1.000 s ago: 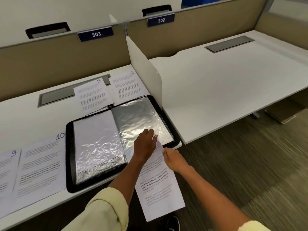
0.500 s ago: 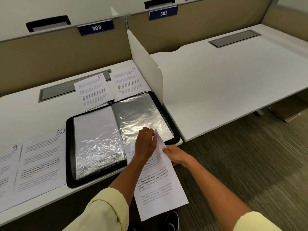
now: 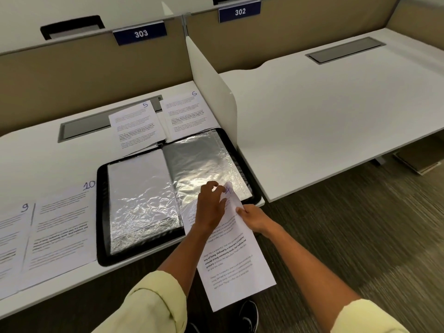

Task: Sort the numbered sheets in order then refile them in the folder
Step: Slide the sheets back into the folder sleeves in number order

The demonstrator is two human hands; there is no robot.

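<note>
desk (image 3: 43,162) | folder (image 3: 102,212); sheets 5 (image 3: 137,123), 6 (image 3: 186,111), 9 (image 3: 12,236), 10 (image 3: 60,231); maybe others beneath

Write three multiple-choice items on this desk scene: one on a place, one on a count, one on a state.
1. Where does sheet 6 lie?
A. beyond the folder, beside the divider
B. on the floor
C. left of sheet 9

2. How many numbered sheets lie flat on the desk?
A. two
B. four
C. seven

3. What state is the folder in?
A. shut
B. standing upright
C. open flat

Answers: 1 A, it lies behind the folder by the divider. 2 B, sheets 5, 6, 9 and 10. 3 C, both sleeve pages show.
</note>
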